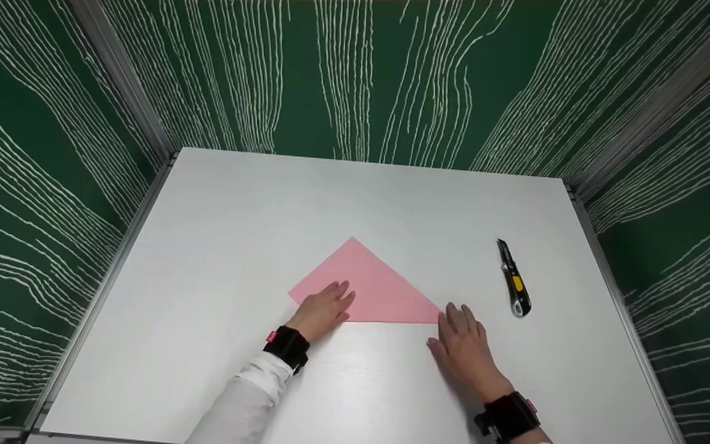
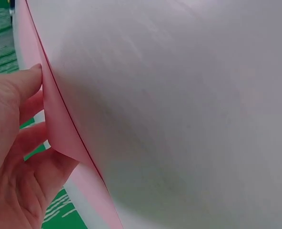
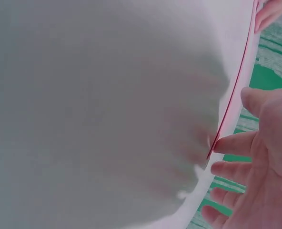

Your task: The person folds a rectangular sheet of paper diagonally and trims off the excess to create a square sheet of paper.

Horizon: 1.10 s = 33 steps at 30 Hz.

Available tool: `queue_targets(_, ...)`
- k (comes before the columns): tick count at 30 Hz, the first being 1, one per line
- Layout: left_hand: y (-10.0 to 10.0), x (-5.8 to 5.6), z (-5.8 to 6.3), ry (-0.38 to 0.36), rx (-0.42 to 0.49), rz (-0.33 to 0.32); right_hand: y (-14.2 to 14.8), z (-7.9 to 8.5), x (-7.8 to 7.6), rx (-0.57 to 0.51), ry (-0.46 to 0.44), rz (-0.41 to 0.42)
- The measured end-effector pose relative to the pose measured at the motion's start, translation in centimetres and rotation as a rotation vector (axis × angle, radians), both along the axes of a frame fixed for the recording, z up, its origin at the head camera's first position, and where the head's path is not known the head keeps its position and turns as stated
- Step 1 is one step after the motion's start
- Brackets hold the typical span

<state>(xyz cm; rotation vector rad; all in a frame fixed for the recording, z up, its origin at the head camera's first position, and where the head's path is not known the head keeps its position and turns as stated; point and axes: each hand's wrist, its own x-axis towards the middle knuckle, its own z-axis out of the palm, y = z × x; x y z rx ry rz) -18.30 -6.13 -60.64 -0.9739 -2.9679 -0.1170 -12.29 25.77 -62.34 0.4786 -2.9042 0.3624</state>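
A sheet of pink paper point(image 1: 373, 283), folded into a roughly triangular shape, lies on the white table with its straight folded edge toward me. My left hand point(image 1: 323, 311) rests on its left part, fingers spread over the paper. In the left wrist view a pink flap point(image 2: 60, 121) stands slightly raised beside the left thumb and fingers point(image 2: 29, 78). At the paper's right corner my right hand point(image 1: 465, 345) lies with fingers extended, the index fingertip touching the corner. The right wrist view shows its thumb held apart from the other fingers point(image 3: 234, 143).
A black and yellow utility knife point(image 1: 515, 280) lies on the table point(image 1: 238, 216) to the right of the paper. Green walls with pale wavy lines point(image 1: 342, 80) and grey metal posts point(image 1: 127, 80) surround the table. Each wrist wears a black strapped device point(image 1: 287, 348).
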Motion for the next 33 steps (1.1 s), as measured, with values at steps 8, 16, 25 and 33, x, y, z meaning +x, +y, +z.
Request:
queue_targets(8,0.0,0.0,-0.2,-0.010,0.002,0.002,-3.4,-0.1,-0.2,0.059,-0.015,0.152)
queue_targets(16,0.0,-0.2,-0.1,-0.068,-0.032,0.019,-6.8,0.2,-0.1,0.115,-0.049,0.245)
queue_targets(25,-0.1,-0.1,-0.1,-0.014,0.031,-0.005,-9.6,-0.1,-0.4,0.108,0.005,0.388)
queue_targets(33,0.3,0.3,-0.1,-0.022,0.008,0.020,-9.6,-0.2,-0.5,0.119,-0.101,0.358)
